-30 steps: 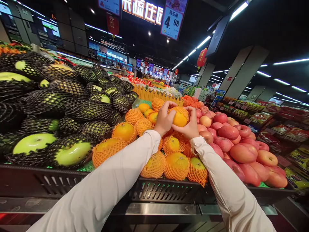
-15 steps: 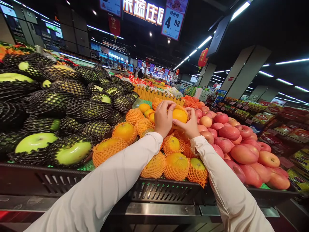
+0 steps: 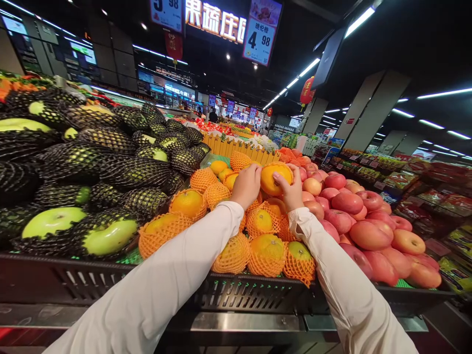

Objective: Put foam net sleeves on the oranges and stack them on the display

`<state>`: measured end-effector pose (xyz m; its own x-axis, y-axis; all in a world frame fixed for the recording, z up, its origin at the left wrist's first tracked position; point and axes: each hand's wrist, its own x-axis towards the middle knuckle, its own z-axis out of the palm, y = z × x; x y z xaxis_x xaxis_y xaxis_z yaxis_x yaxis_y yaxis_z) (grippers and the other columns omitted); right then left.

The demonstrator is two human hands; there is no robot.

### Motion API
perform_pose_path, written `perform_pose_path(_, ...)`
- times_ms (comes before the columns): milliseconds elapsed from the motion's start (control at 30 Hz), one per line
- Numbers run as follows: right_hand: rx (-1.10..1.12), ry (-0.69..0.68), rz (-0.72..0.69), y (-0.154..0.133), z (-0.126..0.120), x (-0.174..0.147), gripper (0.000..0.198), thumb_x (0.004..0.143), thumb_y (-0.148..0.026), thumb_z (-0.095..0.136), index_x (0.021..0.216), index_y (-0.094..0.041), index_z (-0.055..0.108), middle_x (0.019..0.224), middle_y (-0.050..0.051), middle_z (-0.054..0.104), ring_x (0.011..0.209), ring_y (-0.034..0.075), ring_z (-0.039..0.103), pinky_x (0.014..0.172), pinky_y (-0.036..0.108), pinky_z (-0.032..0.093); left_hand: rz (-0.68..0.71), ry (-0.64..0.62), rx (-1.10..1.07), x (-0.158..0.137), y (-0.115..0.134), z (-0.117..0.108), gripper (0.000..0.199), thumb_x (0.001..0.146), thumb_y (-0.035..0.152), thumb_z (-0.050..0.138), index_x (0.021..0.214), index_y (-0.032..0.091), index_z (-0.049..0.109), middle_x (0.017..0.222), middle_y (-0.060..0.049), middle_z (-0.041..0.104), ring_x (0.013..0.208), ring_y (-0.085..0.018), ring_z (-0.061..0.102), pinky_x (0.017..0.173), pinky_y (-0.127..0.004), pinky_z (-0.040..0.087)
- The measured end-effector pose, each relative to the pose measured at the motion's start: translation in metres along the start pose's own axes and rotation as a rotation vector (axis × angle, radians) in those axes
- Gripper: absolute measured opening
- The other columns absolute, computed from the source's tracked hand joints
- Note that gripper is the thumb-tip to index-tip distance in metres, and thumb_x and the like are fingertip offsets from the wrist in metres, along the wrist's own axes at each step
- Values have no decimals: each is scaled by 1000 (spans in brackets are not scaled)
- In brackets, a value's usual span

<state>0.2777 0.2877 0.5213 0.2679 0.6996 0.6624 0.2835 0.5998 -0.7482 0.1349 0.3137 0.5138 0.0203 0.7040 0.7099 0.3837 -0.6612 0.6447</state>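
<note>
Above the pile of citrus, my right hand (image 3: pixel 292 191) grips an orange (image 3: pixel 270 180) from its right side, thumb across the front. An orange foam net shows along the fruit's upper right edge. Close by on the left is my left hand (image 3: pixel 246 187), its fingers curled together and turned away from me. What those fingers hold, if anything, is hidden. Beneath both hands lie several oranges in foam nets, such as a netted orange (image 3: pixel 267 255) at the front of the black crate (image 3: pixel 254 295).
Green fruits in black nets (image 3: pixel 110 236) fill the left side. To the right are piled red apples (image 3: pixel 372 231). A yellow picket-style divider (image 3: pixel 239 147) stands behind the oranges. Price signs (image 3: pixel 261 34) hang overhead, and packaged goods (image 3: pixel 401 177) line shelves at far right.
My left hand has drawn slightly left, off the top of the orange. My right thumb now lies across the fruit's front, and more of the orange shows.
</note>
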Motion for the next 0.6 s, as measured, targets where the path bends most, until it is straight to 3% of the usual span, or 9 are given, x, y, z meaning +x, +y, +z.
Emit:
perform_pose_path(200,7,-26,47,-1,0,-1,76,51,-59,81,108,-22,49,114,4,57,99,16,55,86,29,52,-38,-78,249,-5,6,-2,19,96,17,42,98,17,61,97,-15,72,87,-27,67,81,-38,48)
perform_pose_path(367,8,-42,16,1,-2,-1,74,53,-59,81,108,-21,50,113,3,56,99,16,56,91,30,50,8,-18,73,-2,7,-2,26,101,25,35,99,19,60,105,-14,73,98,-26,67,88,-39,49)
perform_pose_path(500,4,21,-75,3,-6,0,70,57,-59,77,109,-20,52,114,4,57,102,17,55,96,32,48,137,-88,20,2,7,-5,30,101,26,37,90,19,64,99,-12,74,96,-25,66,91,-39,51)
perform_pose_path(600,11,60,-114,3,-8,0,68,61,-59,74,111,-19,52,116,5,56,103,17,56,98,33,47,180,-78,9,3,10,-8,28,97,17,41,104,16,68,110,-12,74,102,-25,67,95,-39,51)
